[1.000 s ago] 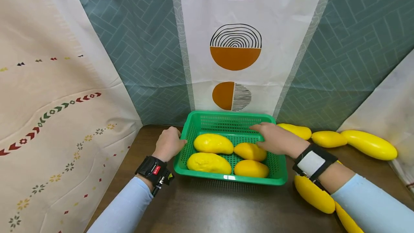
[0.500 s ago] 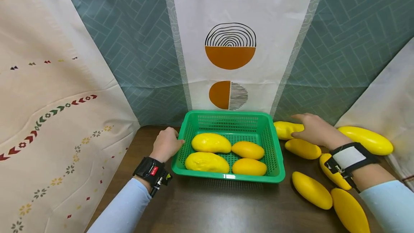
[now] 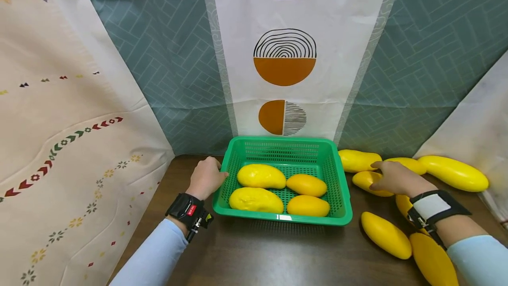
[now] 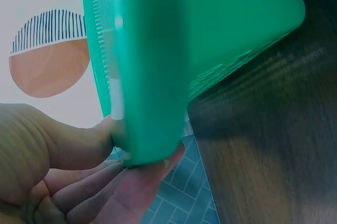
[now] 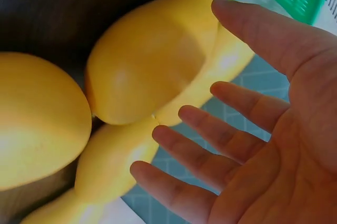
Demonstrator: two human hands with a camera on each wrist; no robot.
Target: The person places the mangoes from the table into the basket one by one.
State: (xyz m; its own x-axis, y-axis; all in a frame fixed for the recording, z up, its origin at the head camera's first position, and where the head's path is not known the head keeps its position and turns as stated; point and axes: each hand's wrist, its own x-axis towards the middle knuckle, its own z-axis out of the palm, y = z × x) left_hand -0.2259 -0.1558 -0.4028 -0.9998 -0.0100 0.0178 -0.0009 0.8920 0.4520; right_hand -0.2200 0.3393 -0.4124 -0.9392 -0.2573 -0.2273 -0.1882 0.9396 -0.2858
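A green plastic basket [image 3: 282,218] stands on the table with several yellow mangoes [image 3: 308,205] lying in it. My left hand [image 3: 206,178] grips the basket's left rim; in the left wrist view the thumb [image 4: 79,148] lies on one side of the rim and the fingers curl under the other. To the right of the basket my right hand [image 3: 401,178] hovers over a small mango [image 3: 367,182]. Its fingers are spread in the right wrist view, and that mango [image 5: 152,61] lies just beyond the fingertips, not gripped.
More mangoes lie right of the basket: a lumpy one [image 3: 357,161] and a long one [image 3: 454,173] along the back, others [image 3: 386,235] nearer the front. A patterned cloth [image 3: 178,56] hangs behind the dark wooden table [image 3: 254,255].
My right hand has left the basket and moved right, then down over the small mango. The left hand stays on the rim. The mangoes in the basket keep their places.
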